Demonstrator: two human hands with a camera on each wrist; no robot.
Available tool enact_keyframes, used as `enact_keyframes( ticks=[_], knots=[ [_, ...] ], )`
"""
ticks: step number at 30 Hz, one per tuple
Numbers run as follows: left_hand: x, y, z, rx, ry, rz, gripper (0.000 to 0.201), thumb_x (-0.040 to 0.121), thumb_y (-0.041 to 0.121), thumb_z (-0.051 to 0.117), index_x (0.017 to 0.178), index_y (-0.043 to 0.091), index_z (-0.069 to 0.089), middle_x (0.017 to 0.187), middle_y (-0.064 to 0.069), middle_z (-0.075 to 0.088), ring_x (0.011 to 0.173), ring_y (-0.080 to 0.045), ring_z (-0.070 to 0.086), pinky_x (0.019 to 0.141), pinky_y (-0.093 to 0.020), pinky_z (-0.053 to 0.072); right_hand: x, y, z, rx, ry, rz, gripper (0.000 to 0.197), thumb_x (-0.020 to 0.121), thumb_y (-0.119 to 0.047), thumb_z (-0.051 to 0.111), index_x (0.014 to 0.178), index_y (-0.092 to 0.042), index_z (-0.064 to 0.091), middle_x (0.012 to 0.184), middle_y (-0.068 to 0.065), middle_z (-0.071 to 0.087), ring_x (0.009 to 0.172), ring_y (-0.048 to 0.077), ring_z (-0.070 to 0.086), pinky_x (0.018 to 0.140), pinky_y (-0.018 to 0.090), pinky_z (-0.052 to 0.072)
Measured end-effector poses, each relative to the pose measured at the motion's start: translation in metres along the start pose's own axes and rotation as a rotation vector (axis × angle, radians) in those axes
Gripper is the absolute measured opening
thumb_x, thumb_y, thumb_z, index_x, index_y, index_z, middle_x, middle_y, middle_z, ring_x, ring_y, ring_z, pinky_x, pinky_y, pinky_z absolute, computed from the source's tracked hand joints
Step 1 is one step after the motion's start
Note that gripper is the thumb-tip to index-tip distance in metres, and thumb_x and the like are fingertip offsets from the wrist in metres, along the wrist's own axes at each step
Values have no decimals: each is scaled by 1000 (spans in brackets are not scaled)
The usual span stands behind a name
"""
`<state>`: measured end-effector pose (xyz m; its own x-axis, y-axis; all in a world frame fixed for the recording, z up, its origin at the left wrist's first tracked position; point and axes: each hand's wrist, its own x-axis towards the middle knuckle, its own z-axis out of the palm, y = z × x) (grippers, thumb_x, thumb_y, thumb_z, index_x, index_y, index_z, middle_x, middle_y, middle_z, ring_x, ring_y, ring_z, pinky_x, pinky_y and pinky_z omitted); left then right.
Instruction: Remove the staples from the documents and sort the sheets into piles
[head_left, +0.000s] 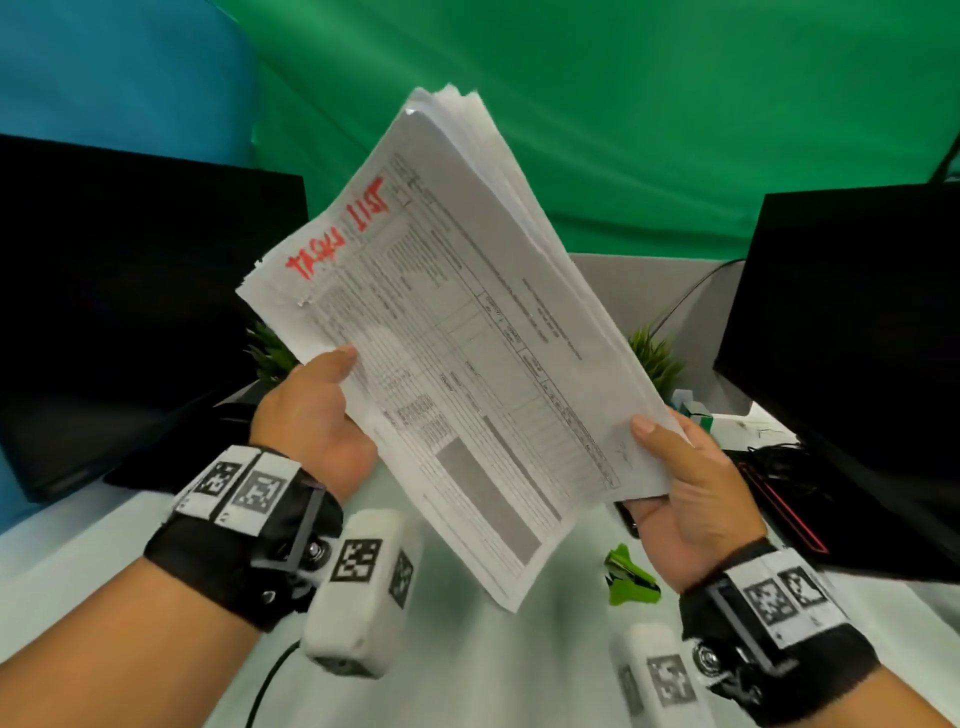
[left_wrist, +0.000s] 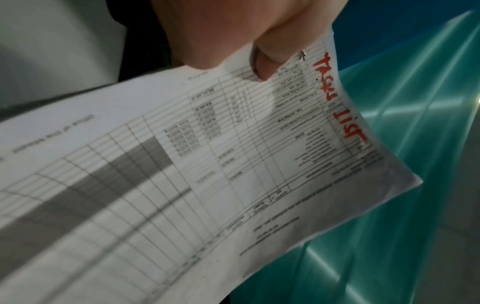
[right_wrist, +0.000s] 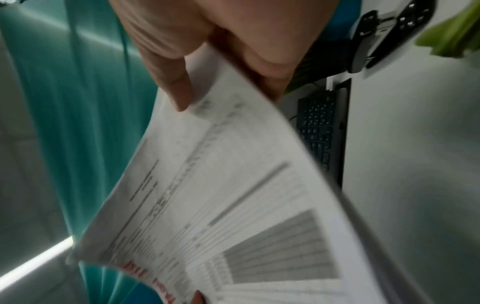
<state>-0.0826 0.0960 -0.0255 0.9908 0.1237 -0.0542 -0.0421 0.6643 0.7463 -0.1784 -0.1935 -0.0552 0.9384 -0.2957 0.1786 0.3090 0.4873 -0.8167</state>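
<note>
A thick stack of white printed sheets, its top page a gridded form with red handwriting across one end, is held up in the air above the white desk, tilted toward the face, probably so the staple can be found. The left hand pinches one long edge, thumb on the front, just below a rough, torn-looking staple spot near the red writing. The right hand clamps the opposite corner the same way, so the two hands sit well apart and keep the stack from sagging. The green plastic staple remover lies untouched on the desk below the right hand, so removal looks not yet begun.
</note>
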Motion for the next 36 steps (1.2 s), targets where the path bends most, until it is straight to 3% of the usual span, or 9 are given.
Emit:
enact_keyframes(
  ticks=[6,10,14,18,22,25,29,32,36],
  knots=[
    [-40,-8,15,-41,-112,-190,36,102,33,55,129,12,66,119,-19,74,103,-39,74,72,-52,61,-10,15,2,120,-79,167,47,92,-11,60,138,-16,53,129,16,66,118,39,64,92,58,54],
    [-43,-13,-8,12,-262,-114,33,103,20,44,120,19,71,116,-9,77,97,-27,77,83,-49,62,-5,-5,-3,48,-77,160,41,94,-5,56,135,-10,57,124,18,69,111,38,68,89,60,55],
    [-40,13,-34,191,-366,-115,37,91,2,50,96,15,84,123,-13,74,100,-27,76,79,-43,64,4,-46,-18,-234,-18,39,33,92,-3,62,123,-13,65,115,12,74,104,34,72,93,57,53],
    [-46,24,-32,524,-568,-237,41,84,-14,57,117,6,73,123,-22,71,110,-42,71,82,-53,62,-5,-65,-17,-479,-148,-25,41,86,-1,65,125,-12,62,114,14,73,104,34,72,94,58,53],
    [-59,18,-19,503,-529,16,48,82,-5,56,128,8,64,123,-16,73,111,-36,71,79,-46,63,-22,-65,-13,-575,-192,-265,37,81,-3,70,118,-10,66,113,14,73,105,31,72,89,54,56],
    [-68,8,-26,520,-505,204,48,76,-5,61,120,14,69,123,-13,73,110,-30,73,84,-42,63,-31,-61,-25,-509,-184,-345,42,81,-2,68,121,-12,64,119,12,71,111,31,69,89,49,57],
    [-75,-17,-59,606,-442,191,48,69,-4,80,112,14,75,116,-15,76,106,-32,73,83,-42,63,-44,-37,-49,-456,-131,-157,48,76,-1,66,122,-13,64,114,9,74,106,31,71,78,37,61],
    [-75,-32,-56,641,-401,186,54,66,6,83,118,7,70,114,-14,77,106,-34,73,93,-53,58,-43,-21,-52,-465,-60,-121,48,75,-3,71,123,-9,65,112,13,74,105,34,71,83,48,59],
    [-69,-14,-37,582,-370,249,38,82,-6,69,119,7,68,114,-12,77,105,-32,74,85,-50,62,-33,-36,-40,-443,-80,-205,42,85,0,67,126,-9,63,117,13,72,108,32,70,88,52,57]
  ],
)
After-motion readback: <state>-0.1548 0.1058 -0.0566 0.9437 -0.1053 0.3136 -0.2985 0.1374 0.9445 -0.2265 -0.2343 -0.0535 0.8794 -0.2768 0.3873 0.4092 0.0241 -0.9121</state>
